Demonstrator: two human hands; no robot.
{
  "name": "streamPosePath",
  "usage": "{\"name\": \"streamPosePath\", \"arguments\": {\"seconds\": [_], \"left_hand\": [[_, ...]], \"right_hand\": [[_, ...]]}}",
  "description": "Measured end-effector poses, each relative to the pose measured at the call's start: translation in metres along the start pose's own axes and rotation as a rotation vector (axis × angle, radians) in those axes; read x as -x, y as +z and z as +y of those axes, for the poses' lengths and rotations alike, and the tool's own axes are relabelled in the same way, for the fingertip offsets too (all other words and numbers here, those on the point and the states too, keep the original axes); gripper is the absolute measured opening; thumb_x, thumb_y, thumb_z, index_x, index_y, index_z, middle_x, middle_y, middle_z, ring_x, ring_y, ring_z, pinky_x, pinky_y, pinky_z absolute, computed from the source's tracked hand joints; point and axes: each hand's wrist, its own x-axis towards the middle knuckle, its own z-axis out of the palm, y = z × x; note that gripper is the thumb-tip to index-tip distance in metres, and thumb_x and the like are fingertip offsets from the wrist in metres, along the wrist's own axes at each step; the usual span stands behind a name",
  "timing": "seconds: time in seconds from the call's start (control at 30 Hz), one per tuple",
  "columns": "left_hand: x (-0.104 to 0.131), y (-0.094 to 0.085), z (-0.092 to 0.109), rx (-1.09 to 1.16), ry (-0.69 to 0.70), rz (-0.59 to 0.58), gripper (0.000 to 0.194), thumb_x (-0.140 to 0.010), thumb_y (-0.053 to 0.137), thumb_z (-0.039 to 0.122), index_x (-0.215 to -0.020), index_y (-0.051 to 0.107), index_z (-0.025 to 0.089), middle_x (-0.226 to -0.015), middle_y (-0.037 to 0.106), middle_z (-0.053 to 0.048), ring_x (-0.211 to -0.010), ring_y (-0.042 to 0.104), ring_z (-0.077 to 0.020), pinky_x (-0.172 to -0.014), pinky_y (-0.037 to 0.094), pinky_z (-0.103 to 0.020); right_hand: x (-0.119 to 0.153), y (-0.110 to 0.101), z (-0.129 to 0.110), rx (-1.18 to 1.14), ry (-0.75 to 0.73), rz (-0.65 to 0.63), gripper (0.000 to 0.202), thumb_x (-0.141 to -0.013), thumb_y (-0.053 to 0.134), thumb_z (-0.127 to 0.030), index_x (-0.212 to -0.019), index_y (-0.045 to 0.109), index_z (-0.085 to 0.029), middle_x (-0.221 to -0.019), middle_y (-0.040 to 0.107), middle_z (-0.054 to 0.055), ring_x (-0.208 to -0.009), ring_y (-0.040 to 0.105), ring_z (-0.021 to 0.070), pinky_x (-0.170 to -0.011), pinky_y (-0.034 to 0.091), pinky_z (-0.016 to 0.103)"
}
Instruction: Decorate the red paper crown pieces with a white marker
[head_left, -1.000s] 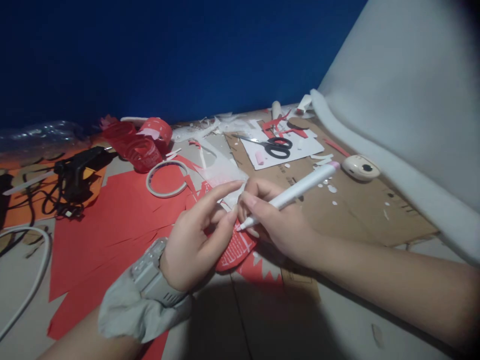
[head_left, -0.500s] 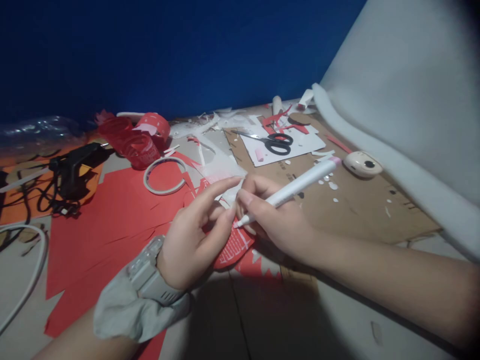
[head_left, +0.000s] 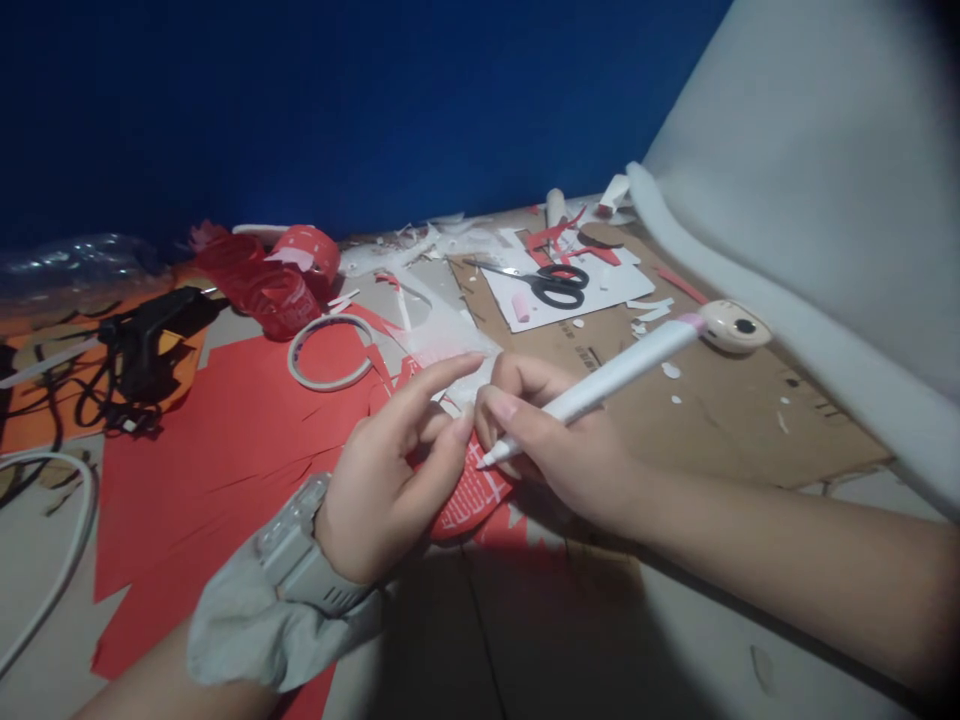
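Observation:
My right hand (head_left: 551, 425) is closed around a white marker (head_left: 622, 375) with a pink end. Its tip meets a small red paper piece (head_left: 469, 495) covered in white drawn lines. Thumb and fingers of my left hand (head_left: 397, 460) pinch that same paper at its upper left, hiding part of it. A grey watch and a pale scrunchie (head_left: 277, 635) sit on my left wrist. Large red paper sheets (head_left: 225, 460) lie left of my hands, with a tape roll (head_left: 330, 352) resting on them.
Black scissors (head_left: 559, 285) lie on white paper over a cardboard sheet (head_left: 720, 430). A cream oval device (head_left: 735, 327) is at the right. A black glue gun (head_left: 157, 335) with cables lies far left, near red ribbon rolls (head_left: 281, 290). Paper scraps are scattered along the blue wall (head_left: 360, 110).
The marker tip has shifted slightly right and down over the red paper, and its pink end now overlaps the cream device. My left hand keeps its pinch.

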Motion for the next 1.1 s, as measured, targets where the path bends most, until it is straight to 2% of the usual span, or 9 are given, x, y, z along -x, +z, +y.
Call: {"name": "streamPosePath", "arguments": {"seconds": [0.2,0.33,0.5,0.8,1.1], "left_hand": [[-0.0001,-0.0001,-0.0004,0.004,0.029,0.011,0.038,-0.096,0.049,0.020,-0.134,0.052,0.022,-0.056,0.038,0.007,-0.049,0.036,-0.0084,-0.048,0.033,-0.018],[0.0005,-0.0007,0.0013,-0.003,-0.008,-0.007,0.036,-0.097,0.048,0.021,-0.133,0.051,0.021,-0.057,0.038,0.007,-0.051,0.037,-0.0087,-0.050,0.033,-0.018],[0.0002,-0.0013,0.0006,-0.008,0.010,-0.011,0.036,-0.097,0.047,0.021,-0.134,0.051,0.019,-0.057,0.036,0.007,-0.050,0.036,-0.0083,-0.050,0.032,-0.018],[0.0005,0.0000,-0.0014,0.017,0.009,0.000,0.038,-0.096,0.049,0.015,-0.133,0.052,0.023,-0.058,0.034,0.009,-0.049,0.032,-0.0066,-0.049,0.029,-0.016],[-0.0009,-0.0008,-0.0015,-0.007,0.033,0.002,0.039,-0.096,0.048,0.015,-0.134,0.050,0.024,-0.057,0.036,0.008,-0.049,0.035,-0.0079,-0.048,0.031,-0.019]], "right_hand": [[-0.0009,0.0007,0.0013,0.024,-0.009,0.031,0.031,-0.095,0.055,-0.027,-0.067,0.044,-0.021,-0.055,0.046,-0.007,-0.045,0.036,0.0082,-0.045,0.028,0.023],[-0.0010,0.0010,0.0020,0.017,0.000,0.021,0.031,-0.096,0.054,-0.030,-0.068,0.044,-0.021,-0.054,0.046,-0.007,-0.045,0.036,0.0082,-0.045,0.028,0.023],[-0.0011,0.0003,0.0007,0.053,0.008,0.027,0.032,-0.095,0.055,-0.032,-0.068,0.044,-0.021,-0.054,0.047,-0.007,-0.044,0.035,0.0084,-0.043,0.027,0.023],[-0.0007,-0.0002,0.0013,0.109,-0.003,0.038,0.031,-0.096,0.053,-0.029,-0.067,0.043,-0.022,-0.056,0.046,-0.006,-0.046,0.039,0.0094,-0.045,0.031,0.024],[0.0002,-0.0008,0.0001,0.031,0.018,-0.004,0.032,-0.096,0.054,-0.026,-0.067,0.043,-0.021,-0.056,0.046,-0.006,-0.045,0.036,0.0088,-0.043,0.026,0.024]]}}
